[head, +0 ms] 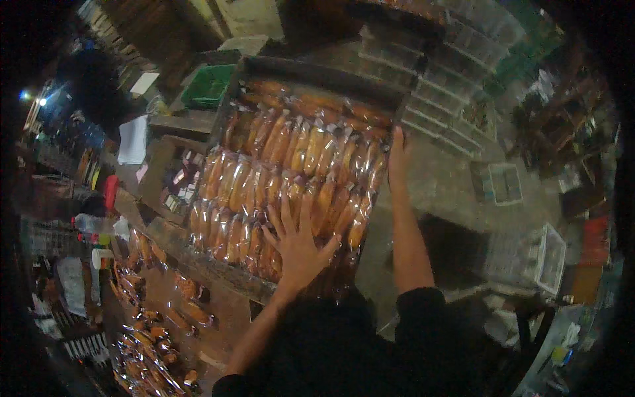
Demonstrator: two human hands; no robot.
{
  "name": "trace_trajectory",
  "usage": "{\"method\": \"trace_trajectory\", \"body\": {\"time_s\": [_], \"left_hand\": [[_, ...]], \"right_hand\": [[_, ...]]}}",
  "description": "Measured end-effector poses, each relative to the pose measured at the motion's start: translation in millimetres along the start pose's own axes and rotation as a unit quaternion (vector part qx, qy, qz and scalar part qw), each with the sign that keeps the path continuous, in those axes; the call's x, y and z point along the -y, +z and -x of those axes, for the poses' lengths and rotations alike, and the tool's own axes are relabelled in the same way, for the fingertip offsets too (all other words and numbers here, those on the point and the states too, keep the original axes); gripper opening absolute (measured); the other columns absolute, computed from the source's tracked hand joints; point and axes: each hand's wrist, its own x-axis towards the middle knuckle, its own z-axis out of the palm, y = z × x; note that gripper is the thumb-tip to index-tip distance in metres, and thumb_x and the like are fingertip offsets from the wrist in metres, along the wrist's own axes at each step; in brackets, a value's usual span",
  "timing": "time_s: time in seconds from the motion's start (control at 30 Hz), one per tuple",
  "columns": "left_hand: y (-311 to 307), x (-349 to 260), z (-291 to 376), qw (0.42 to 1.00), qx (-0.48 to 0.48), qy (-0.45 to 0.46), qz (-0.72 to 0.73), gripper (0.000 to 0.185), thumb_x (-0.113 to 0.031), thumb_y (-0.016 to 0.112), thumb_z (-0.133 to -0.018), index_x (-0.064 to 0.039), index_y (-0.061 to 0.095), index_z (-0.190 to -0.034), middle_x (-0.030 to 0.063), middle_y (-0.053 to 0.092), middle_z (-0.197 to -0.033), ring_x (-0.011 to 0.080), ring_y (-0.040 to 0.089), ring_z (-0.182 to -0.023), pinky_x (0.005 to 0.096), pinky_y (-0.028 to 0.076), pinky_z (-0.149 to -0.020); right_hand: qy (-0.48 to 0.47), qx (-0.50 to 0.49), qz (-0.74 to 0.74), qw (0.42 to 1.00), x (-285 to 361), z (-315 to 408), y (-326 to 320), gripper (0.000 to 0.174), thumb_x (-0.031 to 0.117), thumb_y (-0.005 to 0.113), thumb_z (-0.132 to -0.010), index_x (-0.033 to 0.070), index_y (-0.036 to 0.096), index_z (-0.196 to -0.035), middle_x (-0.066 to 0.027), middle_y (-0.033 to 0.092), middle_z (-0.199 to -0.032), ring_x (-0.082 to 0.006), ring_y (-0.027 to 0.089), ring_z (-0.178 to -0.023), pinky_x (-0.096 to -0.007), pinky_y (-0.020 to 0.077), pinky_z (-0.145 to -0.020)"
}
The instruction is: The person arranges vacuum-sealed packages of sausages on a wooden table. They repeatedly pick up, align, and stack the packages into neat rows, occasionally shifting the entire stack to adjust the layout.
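Observation:
A large dark rectangular tray (317, 74) lies in front of me, filled with rows of elongated brown baked goods in clear wrappers (238, 183). My left hand (300, 243) rests with spread fingers over the wrapped pieces near the tray's close side. Along the tray's right side is my right hand (398, 154), its fingers extended against the rim; whether it grips the rim cannot be told. More wrapped baked goods (144, 357) are heaped on a brown surface (228, 317) at the lower left.
A green plastic crate (208, 87) stands beyond the tray's left corner. White sheets (133, 140) and small boxes (183, 191) are at the left, near a white cup-like container (101, 259). Stacked crates (441, 104) stand at the upper right. A white-rimmed container (550, 258) is farther right.

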Motion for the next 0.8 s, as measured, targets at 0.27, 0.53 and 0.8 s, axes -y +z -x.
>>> {"method": "trace_trajectory", "body": {"time_s": [0.27, 0.53, 0.8], "left_hand": [[21.9, -5.4, 5.0, 0.946, 0.067, 0.318, 0.000, 0.073, -0.042, 0.074, -0.096, -0.025, 0.054, -0.164, 0.0145, 0.025, -0.183, 0.0379, 0.022, -0.169, 0.0705, 0.008, -0.132], [62.0, -7.0, 16.4, 0.955, 0.035, 0.281, 0.090, 0.083, -0.049, 0.076, -0.093, -0.027, 0.048, -0.168, 0.0110, 0.023, -0.185, 0.0358, 0.017, -0.171, 0.0710, 0.001, -0.134], [66.0, -1.8, 13.3, 0.927, -0.002, 0.312, 0.209, 0.089, -0.043, 0.083, -0.091, -0.015, 0.046, -0.167, 0.0172, 0.025, -0.182, 0.0426, 0.019, -0.169, 0.0674, 0.011, -0.136]], "right_hand": [[-0.022, 0.108, -0.022, 0.994, 0.8, -8.2, -15.7, 0.056, 0.044, 0.061, -0.115, -0.008, 0.065, -0.136, -0.0154, 0.072, -0.128, -0.0243, 0.065, -0.118, -0.0403, 0.0510, -0.106], [-0.206, 0.087, 0.257, 0.940, 34.1, -11.3, -19.0, 0.065, 0.043, 0.068, -0.109, -0.008, 0.058, -0.149, -0.0282, 0.062, -0.149, -0.0423, 0.061, -0.134, -0.0496, 0.0463, -0.117], [-0.488, 0.470, 0.232, 0.698, 154.1, 102.9, 104.4, 0.072, 0.028, 0.085, -0.094, 0.005, 0.057, -0.157, -0.0246, 0.045, -0.168, -0.0461, 0.047, -0.151, -0.0551, 0.0410, -0.124]]}}
